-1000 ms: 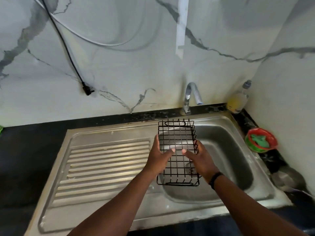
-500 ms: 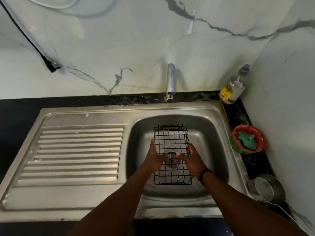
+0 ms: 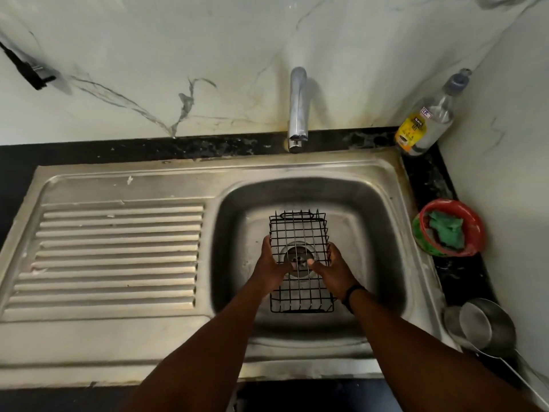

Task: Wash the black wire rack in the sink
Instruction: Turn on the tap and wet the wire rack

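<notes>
You hold the black wire rack (image 3: 298,233) with both hands inside the basin of the steel sink (image 3: 383,221), directly above the drain (image 3: 298,257), which shows through the wire grid. Whether the rack already touches the basin floor I cannot tell. Your left hand (image 3: 269,264) grips the rack's long side at 9 o'clock, its fingers curled around the outer edge and the thumb lying across the grid. Your right hand (image 3: 331,267) grips the opposite long side at 3 o'clock in the same way, thumb across the grid; a dark band (image 3: 352,294) sits on this wrist. The two thumbs point toward each other and are nearly touching over the drain.

The rack's far short end, with a small wire loop, points to 12 o'clock, toward the tap (image 3: 298,105), which stands at the back edge of the sink. No water shows at its spout. The ribbed draining board (image 3: 116,257) lies at 9 o'clock from the basin.

On the dark surface (image 3: 427,179), at 1 o'clock from the basin, a clear bottle (image 3: 427,120) with a yellow label stands in the corner. At 3 o'clock a red bowl (image 3: 463,215) holds a green scrub pad (image 3: 447,230). At 4 o'clock lies a steel pot (image 3: 487,328).
</notes>
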